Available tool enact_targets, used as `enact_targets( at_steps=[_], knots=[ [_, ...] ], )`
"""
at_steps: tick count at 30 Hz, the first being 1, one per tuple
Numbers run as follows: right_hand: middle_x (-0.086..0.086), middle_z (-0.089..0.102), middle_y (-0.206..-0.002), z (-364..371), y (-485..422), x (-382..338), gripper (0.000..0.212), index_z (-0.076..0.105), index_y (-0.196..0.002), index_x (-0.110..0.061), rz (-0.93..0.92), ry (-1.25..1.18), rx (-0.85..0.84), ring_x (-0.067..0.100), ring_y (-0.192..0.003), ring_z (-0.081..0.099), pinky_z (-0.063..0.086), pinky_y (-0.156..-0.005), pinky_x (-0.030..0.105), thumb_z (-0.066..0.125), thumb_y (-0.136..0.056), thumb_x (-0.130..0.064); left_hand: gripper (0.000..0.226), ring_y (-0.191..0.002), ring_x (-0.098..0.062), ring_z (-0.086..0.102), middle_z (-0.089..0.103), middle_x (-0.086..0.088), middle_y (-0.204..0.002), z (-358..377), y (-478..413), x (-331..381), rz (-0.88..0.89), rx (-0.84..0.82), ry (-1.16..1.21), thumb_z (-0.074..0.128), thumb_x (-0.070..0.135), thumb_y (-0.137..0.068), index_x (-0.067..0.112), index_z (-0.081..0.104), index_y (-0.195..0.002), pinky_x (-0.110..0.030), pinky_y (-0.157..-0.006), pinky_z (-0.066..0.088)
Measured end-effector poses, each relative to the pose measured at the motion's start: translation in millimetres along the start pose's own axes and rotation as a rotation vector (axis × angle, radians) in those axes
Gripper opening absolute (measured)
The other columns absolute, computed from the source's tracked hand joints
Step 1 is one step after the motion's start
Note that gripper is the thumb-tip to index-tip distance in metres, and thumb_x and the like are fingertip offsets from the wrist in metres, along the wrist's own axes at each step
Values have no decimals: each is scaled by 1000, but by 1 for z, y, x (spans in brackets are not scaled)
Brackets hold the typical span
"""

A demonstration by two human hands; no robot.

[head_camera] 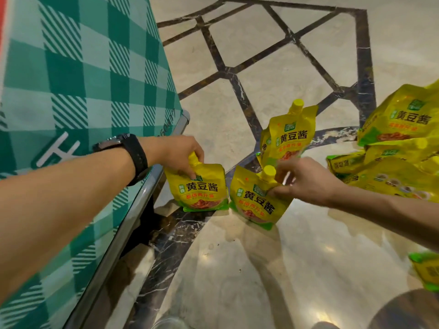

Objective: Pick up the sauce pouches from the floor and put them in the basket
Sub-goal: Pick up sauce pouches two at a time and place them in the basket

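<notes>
Sauce pouches (199, 189) (257, 197) — 1 pinched at its spout in each hand's (177, 151) (306, 180) grip.

The left hand (177, 154), a black watch (133, 157) on its wrist, pinches the spout of a yellow sauce pouch (200, 189) that stands just beside the metal-edged, green-checked cloth side of the basket (78, 91). The right hand (301, 180) holds a second pouch (255, 200) by its neck below the yellow cap, tilted, its base on the marble floor (237, 269). A third pouch (288, 136) stands upright just behind it, and a pile of pouches (394, 148) lies at the floor's right.
</notes>
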State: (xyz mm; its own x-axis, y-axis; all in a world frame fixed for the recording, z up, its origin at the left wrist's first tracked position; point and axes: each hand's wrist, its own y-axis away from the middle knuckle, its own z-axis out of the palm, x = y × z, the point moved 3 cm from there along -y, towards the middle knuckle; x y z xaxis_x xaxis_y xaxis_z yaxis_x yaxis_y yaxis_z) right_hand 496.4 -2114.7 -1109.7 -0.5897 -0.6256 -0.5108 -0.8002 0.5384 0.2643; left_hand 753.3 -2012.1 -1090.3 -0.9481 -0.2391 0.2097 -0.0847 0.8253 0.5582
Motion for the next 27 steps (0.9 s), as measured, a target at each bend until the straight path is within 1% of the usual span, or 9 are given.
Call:
enact_targets(
  at_steps=[3, 6, 10, 13, 16, 19, 21, 24, 27],
  knots=[
    [-11, 69, -85, 18, 13, 12, 20, 73, -94, -23, 23, -36, 22, 7, -77, 62, 55, -75, 35, 72, -85, -41, 27, -87, -20, 56, 54, 11, -85, 9, 10, 2, 30, 83, 38, 82, 32, -80, 22, 68, -100, -28, -74, 45],
    [-8, 74, -97, 30, 9, 5, 17, 74, -102, -23, -93, -104, 14, 8, -84, 65, 55, -80, 35, 71, -86, -26, 24, -84, -23, 68, 71, 1, -82, 32, 26, -14, 9, 358, 485, 87, 25, -72, 13, 72, -87, -41, -80, 56],
    [0, 74, -86, 34, 7, 8, 6, 73, -86, -17, -124, -146, -23, 18, -79, 65, 55, -75, 42, 69, -90, -19, 27, -85, 1, 65, 71, 9, -93, 68, 44, -31, -170, 640, 885, 83, 30, -75, 23, 68, -97, -12, -75, 52],
    [5, 75, -94, 29, 0, 21, 15, 74, -94, -12, -40, -228, -31, 18, -86, 69, 56, -79, 45, 65, -94, -24, 39, -99, -3, 65, 70, 8, -103, 94, 46, -41, -225, 575, 1045, 72, 46, -72, 26, 67, -106, -16, -81, 47],
    [-9, 73, -97, 21, -7, 24, 7, 72, -96, -25, 77, -530, 97, -6, -82, 68, 55, -71, 13, 67, -92, -21, 39, -98, 6, 64, 69, 14, -107, 112, 37, -43, -236, 429, 1096, 69, 48, -72, 32, 65, -108, -15, -86, 48],
    [-18, 64, -82, 25, -9, 33, 4, 66, -96, -24, 206, -742, 274, -21, -60, 60, 41, -51, -1, 67, -93, -22, 62, -109, -7, 65, 70, 8, -119, 127, 26, -42, -279, 349, 1135, 77, 48, -68, 25, 63, -124, -31, -101, 48],
    [-17, 64, -79, 35, -9, 40, 3, 66, -94, -24, 265, -796, 270, -19, -57, 60, 41, -48, 0, 68, -91, -24, 64, -111, -8, 65, 69, 11, -122, 135, 20, -41, -288, 279, 1122, 80, 50, -64, 32, 64, -123, -36, -105, 47],
    [-20, 72, -93, 54, -8, 51, 16, 68, -97, -36, 285, -772, 157, -8, -82, 68, 55, -70, 12, 76, -84, -30, 45, -103, 0, 64, 68, 20, -113, 141, 17, -40, -290, 185, 1038, 82, 52, -65, 43, 65, -106, -33, -105, 47],
    [-16, 73, -108, 63, -9, 55, 31, 66, -109, -39, 278, -729, 70, -2, -94, 69, 56, -83, 23, 78, -82, -29, 82, -106, -5, 65, 69, 14, -119, 141, 15, -46, -329, 246, 1058, 84, 73, -42, 39, 67, -114, -33, -100, 49]
  ],
)
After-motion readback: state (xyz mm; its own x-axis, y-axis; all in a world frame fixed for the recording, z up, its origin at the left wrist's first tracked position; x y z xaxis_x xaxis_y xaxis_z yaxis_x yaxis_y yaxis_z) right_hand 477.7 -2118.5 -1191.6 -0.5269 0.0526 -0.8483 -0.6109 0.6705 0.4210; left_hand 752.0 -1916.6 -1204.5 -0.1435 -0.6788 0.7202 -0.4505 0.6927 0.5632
